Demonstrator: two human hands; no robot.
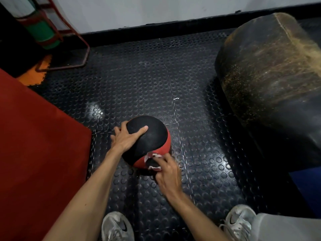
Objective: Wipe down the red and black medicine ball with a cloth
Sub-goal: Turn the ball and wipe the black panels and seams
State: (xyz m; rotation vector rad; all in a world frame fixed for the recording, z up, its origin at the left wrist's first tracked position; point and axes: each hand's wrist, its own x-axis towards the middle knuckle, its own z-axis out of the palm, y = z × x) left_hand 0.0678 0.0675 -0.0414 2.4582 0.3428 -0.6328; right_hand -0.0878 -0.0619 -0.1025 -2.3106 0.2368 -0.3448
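The red and black medicine ball (152,138) rests on the black studded rubber floor, in the lower middle of the head view. My left hand (126,137) lies spread over its upper left side, thumb across the black panel, holding it steady. My right hand (167,173) presses a small crumpled cloth (152,161), white and dark, against the ball's near lower side where red meets black. Most of the cloth is hidden under my fingers.
A red mat (38,150) lies close on the left. A large worn black punching bag (271,80) lies on the right. A red metal frame (69,40) with a green roll stands at the back left. My two grey shoes (117,226) are at the bottom.
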